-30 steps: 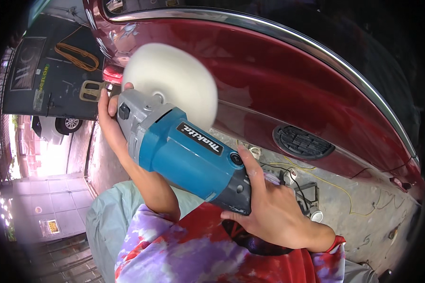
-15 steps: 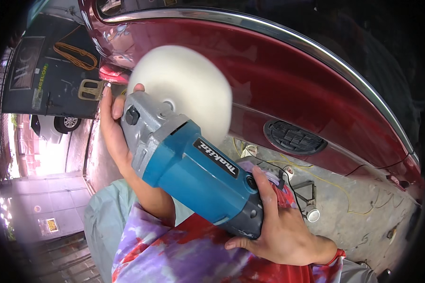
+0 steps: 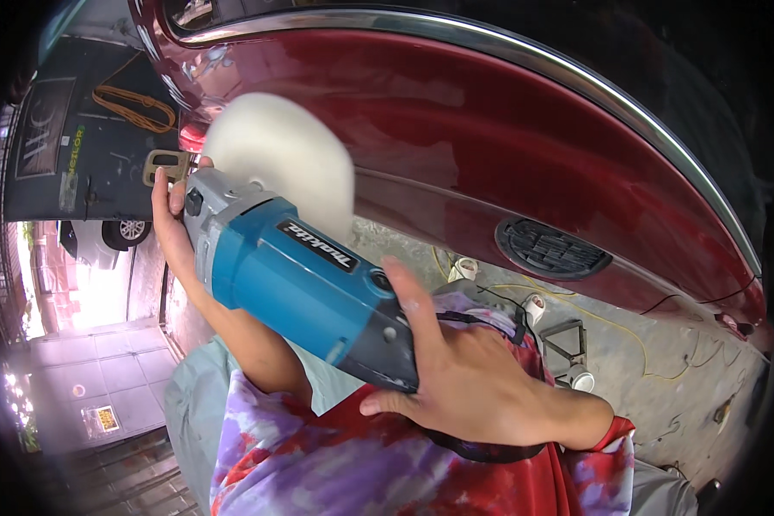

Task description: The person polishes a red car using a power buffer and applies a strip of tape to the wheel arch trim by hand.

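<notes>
My two hands share one power polisher (image 3: 271,275), a blue-bodied machine sitting just left of the middle of the frame and slanting from upper left to lower right. My left hand (image 3: 178,219) cups its grey metal head, fingertips showing at the head's left edge; whatever lies beneath the casing I cannot see. My right hand (image 3: 477,374) is closed round the dark rear grip, with one finger up beside the round dark button and the thumb along the lower edge.

The pale pad (image 3: 275,142) is in the upper left, turned toward the red car panel (image 3: 464,129) that sweeps across the top and right. From this angle I can't tell whether they touch. I take the step to be buffing the paint, probably midway.

As I judge it, the next move calls for an even sweep across the panel, pad flat, both grips firm, easing off near the chrome strip (image 3: 525,39) above and the dark oval vent (image 3: 552,248) at right of centre.
</notes>
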`<state>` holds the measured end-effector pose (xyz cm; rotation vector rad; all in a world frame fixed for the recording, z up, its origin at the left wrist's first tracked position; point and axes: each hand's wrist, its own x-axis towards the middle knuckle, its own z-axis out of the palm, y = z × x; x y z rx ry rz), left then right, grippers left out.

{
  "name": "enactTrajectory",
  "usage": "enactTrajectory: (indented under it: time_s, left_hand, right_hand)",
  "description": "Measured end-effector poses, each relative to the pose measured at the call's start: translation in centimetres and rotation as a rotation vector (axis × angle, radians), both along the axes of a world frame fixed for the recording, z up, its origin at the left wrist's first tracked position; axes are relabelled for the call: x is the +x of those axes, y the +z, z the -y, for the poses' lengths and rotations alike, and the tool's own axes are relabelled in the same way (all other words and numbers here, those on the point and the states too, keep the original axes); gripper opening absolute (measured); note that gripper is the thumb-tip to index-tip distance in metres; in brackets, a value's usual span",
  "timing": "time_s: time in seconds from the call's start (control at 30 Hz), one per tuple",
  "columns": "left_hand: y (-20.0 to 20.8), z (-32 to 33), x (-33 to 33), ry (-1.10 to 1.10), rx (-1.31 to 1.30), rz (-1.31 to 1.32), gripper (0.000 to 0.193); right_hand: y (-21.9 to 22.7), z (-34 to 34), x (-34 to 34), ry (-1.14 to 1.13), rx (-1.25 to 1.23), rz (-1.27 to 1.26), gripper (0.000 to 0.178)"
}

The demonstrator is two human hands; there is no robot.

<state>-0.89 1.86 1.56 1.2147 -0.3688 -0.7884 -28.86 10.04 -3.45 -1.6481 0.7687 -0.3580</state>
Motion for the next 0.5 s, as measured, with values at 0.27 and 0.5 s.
enactTrajectory:
  time_s: [0.27,0.5]
  left_hand:
    - [-5.0,-2.7,1.1,-0.212,-0.186,-0.273,0.049]
    - [-8.4,-6.4,-8.1,-0.169,-0.177,-0.38,0.05]
  right_hand:
    - [-0.6,-0.2,-2.7,0.053,-0.069,-0.138,0.113]
    - [-0.9,-5.1,-10.8,-0.067,-0.156,-0.307,0.124]
